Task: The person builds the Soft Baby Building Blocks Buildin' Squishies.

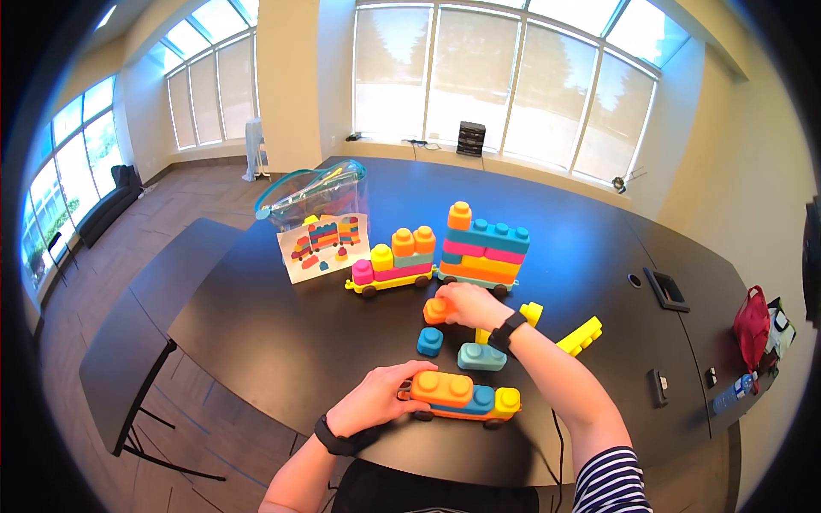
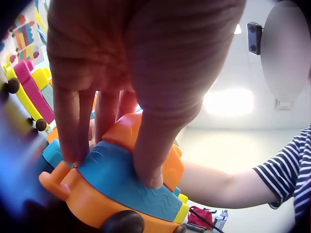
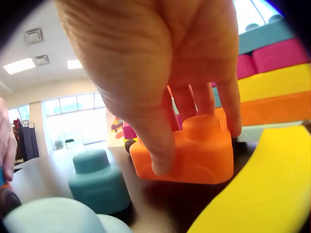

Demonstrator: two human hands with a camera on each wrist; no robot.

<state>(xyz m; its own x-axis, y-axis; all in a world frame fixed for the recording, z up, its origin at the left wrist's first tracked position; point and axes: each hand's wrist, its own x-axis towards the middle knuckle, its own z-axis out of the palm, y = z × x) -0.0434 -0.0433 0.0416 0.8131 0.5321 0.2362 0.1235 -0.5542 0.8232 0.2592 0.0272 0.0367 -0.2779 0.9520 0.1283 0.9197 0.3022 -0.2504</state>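
My left hand grips the rear of a toy train car at the table's near edge. Its thumb presses the side of a blue block on the car's orange wheeled base, and orange and yellow blocks also sit on the car. Farther forward, my right hand pinches an orange block between thumb and fingers, close over the table. Near that hand are a small blue block, a pale teal block and a curved yellow block, partly hidden by the wrist in the head view.
Beyond the hands stand a yellow-based train car and a taller stacked car. A picture card leans against a clear bag. A long yellow block lies right. A water bottle and red bag are far right.
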